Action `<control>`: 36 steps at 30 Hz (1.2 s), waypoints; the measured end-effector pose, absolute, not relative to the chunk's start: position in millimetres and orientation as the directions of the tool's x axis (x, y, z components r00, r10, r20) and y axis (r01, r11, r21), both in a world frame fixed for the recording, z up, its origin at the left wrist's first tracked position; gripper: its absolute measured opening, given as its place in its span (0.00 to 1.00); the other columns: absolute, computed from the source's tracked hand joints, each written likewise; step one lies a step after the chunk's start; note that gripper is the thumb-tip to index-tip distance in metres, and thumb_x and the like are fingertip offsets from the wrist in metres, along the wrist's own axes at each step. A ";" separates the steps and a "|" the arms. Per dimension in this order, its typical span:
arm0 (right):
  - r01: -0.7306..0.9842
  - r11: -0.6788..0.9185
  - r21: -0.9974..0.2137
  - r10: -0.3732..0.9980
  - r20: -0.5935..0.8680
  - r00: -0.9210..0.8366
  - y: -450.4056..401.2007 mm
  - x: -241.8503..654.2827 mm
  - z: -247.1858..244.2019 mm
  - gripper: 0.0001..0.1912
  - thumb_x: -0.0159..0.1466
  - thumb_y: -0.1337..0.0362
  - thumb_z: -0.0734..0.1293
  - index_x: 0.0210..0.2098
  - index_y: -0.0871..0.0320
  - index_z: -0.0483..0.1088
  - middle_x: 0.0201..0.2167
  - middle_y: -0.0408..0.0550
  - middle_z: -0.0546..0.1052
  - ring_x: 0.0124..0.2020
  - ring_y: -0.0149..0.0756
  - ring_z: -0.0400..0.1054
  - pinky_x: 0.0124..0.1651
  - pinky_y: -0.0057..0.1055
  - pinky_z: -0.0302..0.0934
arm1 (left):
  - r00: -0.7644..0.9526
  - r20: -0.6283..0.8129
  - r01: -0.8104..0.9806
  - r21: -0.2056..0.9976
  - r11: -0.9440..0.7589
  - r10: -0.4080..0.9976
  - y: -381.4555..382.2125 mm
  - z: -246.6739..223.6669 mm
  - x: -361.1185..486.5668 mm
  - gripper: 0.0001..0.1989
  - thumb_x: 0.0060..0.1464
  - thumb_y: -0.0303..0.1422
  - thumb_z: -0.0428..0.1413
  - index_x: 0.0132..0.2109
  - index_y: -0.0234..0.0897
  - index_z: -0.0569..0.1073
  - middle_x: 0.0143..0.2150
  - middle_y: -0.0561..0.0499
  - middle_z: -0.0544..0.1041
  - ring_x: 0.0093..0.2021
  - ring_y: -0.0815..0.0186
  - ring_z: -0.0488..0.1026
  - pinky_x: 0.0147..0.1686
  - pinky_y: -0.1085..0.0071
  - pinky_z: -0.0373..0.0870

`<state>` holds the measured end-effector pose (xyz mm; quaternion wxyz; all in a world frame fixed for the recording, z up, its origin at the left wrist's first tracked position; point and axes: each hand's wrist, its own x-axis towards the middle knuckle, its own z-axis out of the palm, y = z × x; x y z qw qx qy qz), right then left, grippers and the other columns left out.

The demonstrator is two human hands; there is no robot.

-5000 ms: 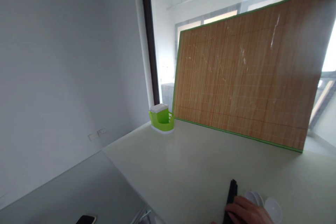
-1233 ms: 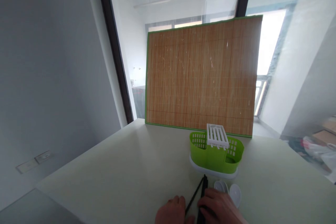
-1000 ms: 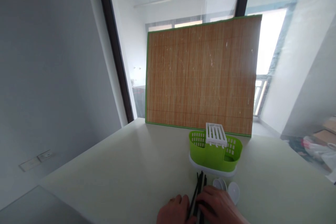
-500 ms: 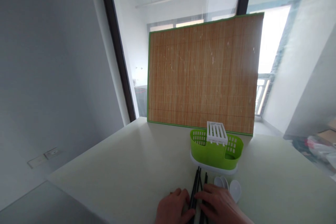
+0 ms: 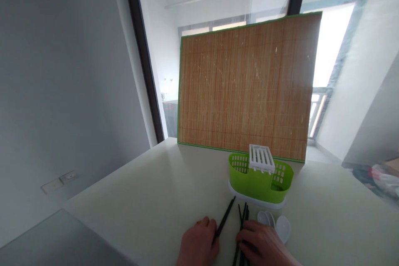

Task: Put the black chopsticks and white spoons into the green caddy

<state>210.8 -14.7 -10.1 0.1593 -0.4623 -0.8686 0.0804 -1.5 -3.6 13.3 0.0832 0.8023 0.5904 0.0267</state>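
Note:
My left hand (image 5: 198, 242) is closed around black chopsticks (image 5: 225, 217), their tips slanting up and to the right over the table. Fingers of my right hand (image 5: 263, 242) curl over a second group of black chopsticks (image 5: 245, 215), which lie at slightly different angles. Just beyond and beside that hand lie several white spoons (image 5: 283, 228), partly overlapping. Behind them stands a green utensil basket (image 5: 251, 185) on a white base, with a white slatted rack (image 5: 262, 158) across its middle. The lower ends of the chopsticks are partly hidden by my hands.
The pale table (image 5: 149, 199) runs out to both sides. At its back edge a bamboo mat (image 5: 246, 91) with green edging stands upright. A grey wall with a socket (image 5: 67, 177) is on the left, and bagged items (image 5: 386, 181) lie on the right.
The chopsticks, close together before, are now apart: my left hand has moved left with some of them. My right hand stays by the others near the spoons. The view has shifted slightly.

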 end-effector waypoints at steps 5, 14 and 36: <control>0.791 0.544 -0.279 0.839 0.192 -0.509 -13.2 213.2 -10.1 0.07 0.61 0.64 0.59 0.33 0.51 0.69 0.30 0.41 0.70 0.33 0.31 0.65 0.31 0.26 0.49 | 0.204 -0.060 0.978 0.047 -0.201 0.977 10.2 15.7 -9.0 0.13 0.52 0.27 0.45 0.43 0.36 0.70 0.43 0.45 0.71 0.44 0.58 0.68 0.38 0.66 0.66; 0.796 0.530 -0.292 0.848 0.176 -0.500 -11.2 216.6 -14.7 0.08 0.60 0.64 0.59 0.36 0.50 0.68 0.31 0.41 0.70 0.34 0.31 0.65 0.31 0.26 0.49 | 0.185 -0.083 0.981 0.071 -0.179 0.979 21.8 16.7 -29.6 0.13 0.56 0.26 0.43 0.43 0.31 0.69 0.40 0.42 0.73 0.41 0.56 0.71 0.39 0.63 0.66; 0.805 0.511 -0.301 0.860 0.168 -0.483 -10.0 216.9 -15.9 0.07 0.60 0.63 0.59 0.36 0.50 0.68 0.31 0.41 0.70 0.34 0.32 0.65 0.31 0.26 0.49 | 0.348 0.195 0.448 0.824 -0.346 0.917 18.7 59.5 -35.5 0.13 0.56 0.39 0.47 0.40 0.37 0.71 0.32 0.53 0.72 0.23 0.73 0.66 0.23 0.78 0.63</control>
